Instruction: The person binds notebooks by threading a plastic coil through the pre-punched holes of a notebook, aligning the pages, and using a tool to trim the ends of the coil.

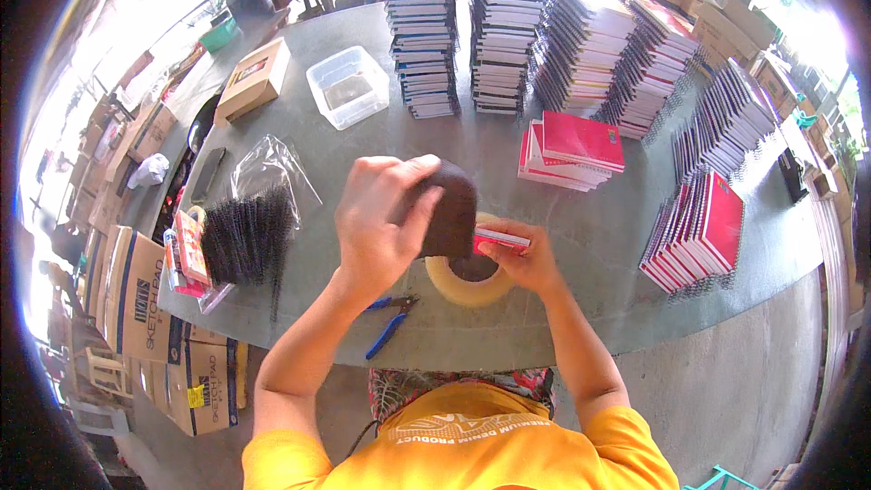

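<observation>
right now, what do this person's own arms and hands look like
The left hand and right hand are gloveless, with no watch or bracelet visible. Bare forearms emerge from the short sleeves of a yellow T-shirt with white print.

- A brown cardboard box (252, 83), at the far left corner of the tabletop (599, 295).
- A clear plastic tub (323, 83), right of the box, near the far edge.
- A crumpled clear bag (272, 166), near the left edge.
- Big brown cartons (156, 322), beyond the near left corner.
- A white bag (149, 171), off the left edge.
- A green basin (219, 34), beyond the far left corner.
</observation>
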